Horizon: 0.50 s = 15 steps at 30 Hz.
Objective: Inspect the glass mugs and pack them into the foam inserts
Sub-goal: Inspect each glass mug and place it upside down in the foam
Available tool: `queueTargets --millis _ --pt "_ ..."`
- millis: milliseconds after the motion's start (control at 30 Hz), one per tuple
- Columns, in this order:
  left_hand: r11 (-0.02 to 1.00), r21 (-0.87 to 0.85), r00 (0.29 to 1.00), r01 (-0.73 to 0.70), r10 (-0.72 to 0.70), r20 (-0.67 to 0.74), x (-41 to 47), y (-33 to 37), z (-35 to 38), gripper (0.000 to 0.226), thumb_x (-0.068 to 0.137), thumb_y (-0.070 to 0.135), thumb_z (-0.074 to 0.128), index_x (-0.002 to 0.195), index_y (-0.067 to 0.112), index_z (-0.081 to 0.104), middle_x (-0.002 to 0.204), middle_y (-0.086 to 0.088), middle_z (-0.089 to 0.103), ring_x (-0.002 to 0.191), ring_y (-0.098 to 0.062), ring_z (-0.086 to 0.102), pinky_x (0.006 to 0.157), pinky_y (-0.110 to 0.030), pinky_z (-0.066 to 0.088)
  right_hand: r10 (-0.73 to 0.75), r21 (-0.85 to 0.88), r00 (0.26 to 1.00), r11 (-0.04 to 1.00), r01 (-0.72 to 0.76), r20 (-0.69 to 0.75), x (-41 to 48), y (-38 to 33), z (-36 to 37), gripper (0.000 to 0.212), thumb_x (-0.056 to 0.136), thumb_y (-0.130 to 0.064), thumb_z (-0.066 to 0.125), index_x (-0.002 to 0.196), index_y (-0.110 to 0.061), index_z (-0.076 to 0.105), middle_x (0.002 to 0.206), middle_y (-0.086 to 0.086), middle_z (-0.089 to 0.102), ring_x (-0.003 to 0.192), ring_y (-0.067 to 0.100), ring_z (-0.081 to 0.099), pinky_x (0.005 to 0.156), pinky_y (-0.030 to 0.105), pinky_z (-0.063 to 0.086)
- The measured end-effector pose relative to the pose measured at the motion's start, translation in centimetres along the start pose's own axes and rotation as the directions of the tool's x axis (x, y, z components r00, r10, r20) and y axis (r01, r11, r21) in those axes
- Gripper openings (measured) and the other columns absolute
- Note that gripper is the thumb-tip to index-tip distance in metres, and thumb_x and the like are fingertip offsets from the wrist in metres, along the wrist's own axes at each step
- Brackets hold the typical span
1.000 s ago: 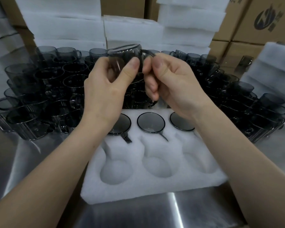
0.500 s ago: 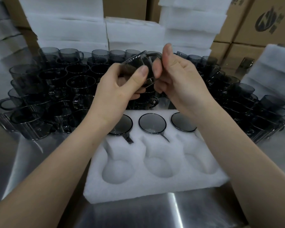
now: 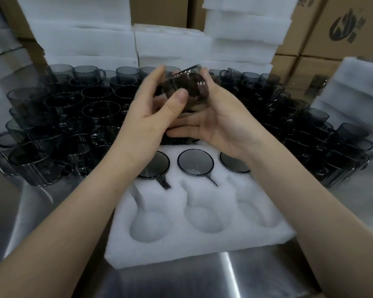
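Note:
A smoky grey glass mug (image 3: pixel 186 89) is tilted on its side in the air above the far edge of the foam insert (image 3: pixel 194 241). My left hand (image 3: pixel 146 123) grips it from the left, thumb on its wall. My right hand (image 3: pixel 220 125) cups it from below and the right, palm up. The white foam insert lies on the steel table and holds three mugs in its far row: left (image 3: pixel 157 166), middle (image 3: pixel 195 162), right (image 3: pixel 233 164). Its three near pockets hold nothing.
Many loose grey mugs crowd the table on the left (image 3: pixel 58 130) and on the right (image 3: pixel 310 134). Stacks of white foam sheets (image 3: pixel 170 46) stand behind them, another stack at the right (image 3: pixel 357 93). Cardboard boxes (image 3: pixel 342 29) line the back. Bare steel table (image 3: pixel 202 280) lies in front.
The mug has been turned over onto its side and lowered a little. My right hand has rolled from pinching the handle to a palm-up hold under the mug.

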<state>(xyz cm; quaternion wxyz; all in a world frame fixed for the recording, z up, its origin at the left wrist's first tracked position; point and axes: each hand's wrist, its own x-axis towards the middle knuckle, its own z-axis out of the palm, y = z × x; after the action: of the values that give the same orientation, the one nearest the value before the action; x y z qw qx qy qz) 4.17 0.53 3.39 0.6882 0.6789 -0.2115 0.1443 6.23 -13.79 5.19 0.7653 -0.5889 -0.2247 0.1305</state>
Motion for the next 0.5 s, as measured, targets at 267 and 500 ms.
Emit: queueTargets --millis 267,500 --pt "0.802 0.565 0.965 -0.195 0.26 -0.037 -0.8 0.2 0.9 0.065 0.078 0.014 0.07 0.139 0.013 0.047 0.133 0.005 0.055 0.123 -0.006 0.051 0.104 -0.022 0.04 -0.4 -0.766 0.91 0.617 0.181 -0.107 -0.1 0.8 0.3 0.059 0.093 -0.043 0.054 0.146 -0.021 0.039 0.119 -0.02 0.054 0.113 0.0 0.054 0.098 0.016 0.043" --pt "0.845 0.496 0.946 -0.2 0.299 -0.128 -1.0 0.6 1.1 0.056 0.075 0.018 0.077 0.128 0.023 0.061 0.11 0.018 0.065 0.105 0.004 0.062 0.096 -0.018 0.047 -0.42 -0.717 0.899 0.665 0.21 -0.127 0.0 1.1 0.3 0.039 0.104 -0.029 0.041 0.138 -0.015 0.05 0.12 -0.016 0.056 0.108 -0.016 0.05 0.096 0.006 0.036"
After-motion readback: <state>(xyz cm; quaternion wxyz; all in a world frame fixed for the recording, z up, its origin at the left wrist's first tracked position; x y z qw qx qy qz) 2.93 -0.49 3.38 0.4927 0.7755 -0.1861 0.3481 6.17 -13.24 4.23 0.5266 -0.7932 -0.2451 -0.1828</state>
